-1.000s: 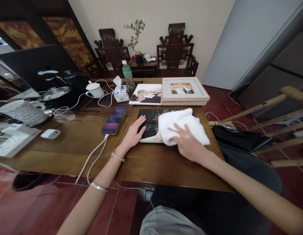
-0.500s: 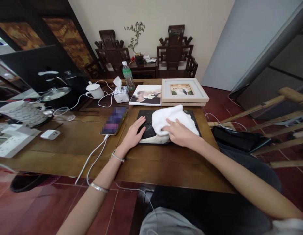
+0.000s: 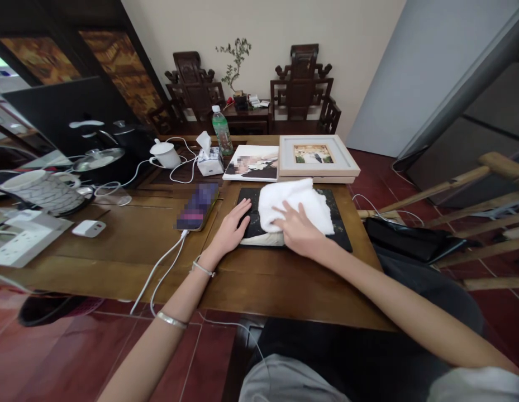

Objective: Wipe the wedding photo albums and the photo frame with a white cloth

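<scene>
A white towel [image 3: 299,204] lies bunched over a flat dark panel [image 3: 341,233], which has a pale area along its front edge and small light marks. My right hand [image 3: 300,230] presses flat on the towel's near left part, fingers spread. At the panel's left edge rests my left hand [image 3: 232,228], open, with its fingers stretched out and touching the rim. The towel hides the middle of the panel.
Behind the panel are a white-framed picture [image 3: 347,162] and a photo print [image 3: 253,174]. A phone [image 3: 198,206] with a white cable lies left of my left hand. A tissue box [image 3: 210,163], green bottle [image 3: 222,134], lidded cup [image 3: 165,155] and power strip [image 3: 28,237] stand farther left.
My right hand has slid slightly left with its fingers spread wider, and the towel has shifted with it. More of the panel's right side shows. My left hand keeps its place.
</scene>
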A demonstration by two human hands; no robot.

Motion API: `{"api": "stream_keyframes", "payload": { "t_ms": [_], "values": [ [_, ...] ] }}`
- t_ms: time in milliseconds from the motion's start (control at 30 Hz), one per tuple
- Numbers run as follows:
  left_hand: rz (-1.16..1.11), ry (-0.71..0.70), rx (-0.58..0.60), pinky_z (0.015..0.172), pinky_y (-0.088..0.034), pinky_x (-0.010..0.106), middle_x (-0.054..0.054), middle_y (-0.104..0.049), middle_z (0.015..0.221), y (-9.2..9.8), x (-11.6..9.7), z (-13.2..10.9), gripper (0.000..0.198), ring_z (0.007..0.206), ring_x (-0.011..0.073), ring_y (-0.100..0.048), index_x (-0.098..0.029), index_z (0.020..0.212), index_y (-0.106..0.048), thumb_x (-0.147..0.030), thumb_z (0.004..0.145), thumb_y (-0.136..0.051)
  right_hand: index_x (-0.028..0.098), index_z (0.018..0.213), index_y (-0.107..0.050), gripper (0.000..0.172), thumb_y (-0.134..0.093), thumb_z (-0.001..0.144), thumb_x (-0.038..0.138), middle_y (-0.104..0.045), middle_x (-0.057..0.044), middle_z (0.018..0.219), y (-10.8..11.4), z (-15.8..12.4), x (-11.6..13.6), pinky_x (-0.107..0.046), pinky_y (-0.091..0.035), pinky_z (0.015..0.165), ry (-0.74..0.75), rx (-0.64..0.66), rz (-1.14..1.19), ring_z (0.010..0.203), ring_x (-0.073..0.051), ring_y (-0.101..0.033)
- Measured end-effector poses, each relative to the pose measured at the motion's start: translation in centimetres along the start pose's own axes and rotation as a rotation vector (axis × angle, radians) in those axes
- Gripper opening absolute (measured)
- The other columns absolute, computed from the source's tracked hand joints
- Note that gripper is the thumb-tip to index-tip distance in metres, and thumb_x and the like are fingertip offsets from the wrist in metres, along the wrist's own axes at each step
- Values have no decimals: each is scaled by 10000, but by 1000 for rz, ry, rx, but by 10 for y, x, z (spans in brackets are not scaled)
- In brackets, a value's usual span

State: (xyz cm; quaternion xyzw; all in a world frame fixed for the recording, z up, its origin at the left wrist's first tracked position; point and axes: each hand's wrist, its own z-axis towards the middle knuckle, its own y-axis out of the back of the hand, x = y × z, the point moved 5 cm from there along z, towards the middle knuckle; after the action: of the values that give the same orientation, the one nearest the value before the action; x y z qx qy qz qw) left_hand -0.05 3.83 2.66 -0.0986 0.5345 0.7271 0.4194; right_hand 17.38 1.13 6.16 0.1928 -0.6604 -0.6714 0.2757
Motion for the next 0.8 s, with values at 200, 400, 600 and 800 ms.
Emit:
{"api": "stream_keyframes", "payload": {
  "t_ms": [200, 400, 600, 800],
  "values": [
    [-5, 14, 1, 1139, -261, 464, 130, -448, 1427, -1, 1, 0, 444, 1367, 231, -347, -126, 1314, -505, -322, 942, -363, 159, 1044, -689, 360, -427, 813, 73, -353, -127, 1484, -7, -73, 57, -690, -160, 1041, 149, 46, 17, 1378, -421, -176],
    [-4, 13, 16, 1143, -256, 453, 136, -435, 1436, -2, 1, 1, 457, 1378, 228, -326, -117, 1327, -491, -322, 941, -359, 161, 1097, -660, 437, -386, 782, 29, -474, -128, 1402, 10, -60, 57, -628, -255, 1030, 138, 109, 99, 1346, -356, -303],
    [-10, 6, 17, 1147, -244, 454, 120, -414, 1453, -2, 1, 1, 461, 1383, 227, -315, -138, 1347, -473, -321, 938, -365, 149, 1167, -620, 477, -383, 771, 27, -628, -184, 1163, 24, 15, 11, -461, -373, 958, 14, 64, 66, 1174, -300, -520],
    [4, 9, 26, 1144, -250, 453, 126, -441, 1434, -2, 3, 1, 458, 1378, 226, -325, -130, 1333, -488, -325, 938, -363, 160, 1151, -626, 477, -383, 762, 26, -656, -156, 1106, 26, 71, -26, -400, -439, 851, -15, 12, 29, 1029, -289, -595]
  ]
}}
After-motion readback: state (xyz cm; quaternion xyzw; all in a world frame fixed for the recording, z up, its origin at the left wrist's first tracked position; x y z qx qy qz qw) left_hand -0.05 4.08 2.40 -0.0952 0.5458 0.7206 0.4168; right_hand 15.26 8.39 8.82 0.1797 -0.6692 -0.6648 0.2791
